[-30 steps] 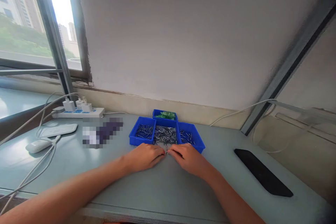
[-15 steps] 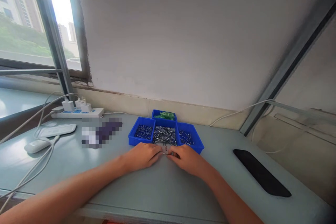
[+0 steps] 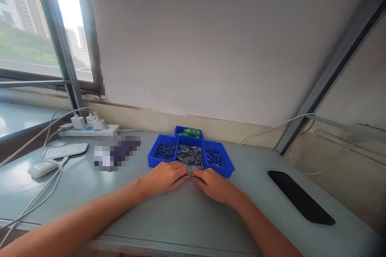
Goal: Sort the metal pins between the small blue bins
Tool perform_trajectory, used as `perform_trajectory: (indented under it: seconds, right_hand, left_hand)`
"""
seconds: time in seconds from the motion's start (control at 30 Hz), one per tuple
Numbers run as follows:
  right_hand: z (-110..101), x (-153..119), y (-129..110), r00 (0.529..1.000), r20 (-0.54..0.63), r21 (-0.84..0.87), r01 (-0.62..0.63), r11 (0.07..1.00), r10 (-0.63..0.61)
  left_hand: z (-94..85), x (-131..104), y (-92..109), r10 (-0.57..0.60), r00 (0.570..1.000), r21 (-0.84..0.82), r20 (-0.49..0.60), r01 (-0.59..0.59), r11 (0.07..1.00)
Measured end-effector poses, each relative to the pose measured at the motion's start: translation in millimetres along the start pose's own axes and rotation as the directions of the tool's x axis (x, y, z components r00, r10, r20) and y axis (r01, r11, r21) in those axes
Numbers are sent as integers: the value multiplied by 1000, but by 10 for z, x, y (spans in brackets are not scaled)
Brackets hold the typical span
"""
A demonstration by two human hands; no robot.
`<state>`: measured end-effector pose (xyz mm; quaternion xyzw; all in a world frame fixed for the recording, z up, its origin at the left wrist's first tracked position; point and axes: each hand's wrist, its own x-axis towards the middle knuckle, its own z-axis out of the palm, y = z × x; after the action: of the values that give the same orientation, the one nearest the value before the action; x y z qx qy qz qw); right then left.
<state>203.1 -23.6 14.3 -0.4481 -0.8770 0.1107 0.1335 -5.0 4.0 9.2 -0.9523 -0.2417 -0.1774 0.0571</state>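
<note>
My left hand (image 3: pixel 166 177) and my right hand (image 3: pixel 215 184) meet fingertip to fingertip at the front of the blue bins. Both are closed in a pinch around something small, mostly covered by the fingers; its kind cannot be made out. Just beyond them, the middle blue bin (image 3: pixel 189 141) holds a heap of small metal pins (image 3: pixel 188 154). More dark metal pieces lie in the left blue bin (image 3: pixel 152 160) and in the right blue bin (image 3: pixel 230 167). Behind these, a small blue bin (image 3: pixel 177 129) contains green pieces (image 3: pixel 190 132).
A white power strip (image 3: pixel 99 129) with chargers stands at the back left, near a white mouse (image 3: pixel 42 168) and loose cables (image 3: pixel 56 184). A blurred dark item (image 3: pixel 123 150) lies left of the bins. At the right is a flat black pad (image 3: pixel 301 197). A metal post (image 3: pixel 313 100) rises behind it.
My fingertips have come closer together, so the gap between the hands is nearly gone. The thin light piece seen between them before is now mostly covered. The bins have stayed put.
</note>
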Motion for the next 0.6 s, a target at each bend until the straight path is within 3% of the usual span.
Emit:
perform_trajectory:
  seconds: [0.2,0.27,0.4,0.5,0.6]
  right_hand:
    - [-142,-61,96,983,-183,-32,22,999,-28]
    - [-185,-58,234,966,-251,-78,-81,994,60]
    - [-281,-94,623,867,-457,-184,-311,933,199]
    - [-358,-336,945,845,-500,-192,-322,927,190]
    - [-423,-860,1302,790,-562,-182,-406,895,244]
  left_hand:
    - [-11,-3,12,-103,988,38,116,99,994]
    - [3,-10,21,-92,982,56,165,83,995]
    - [21,-20,19,-69,976,62,205,58,996]
    - [25,-26,8,-56,976,56,212,45,997]
    - [34,-30,-5,-42,977,57,210,30,998]
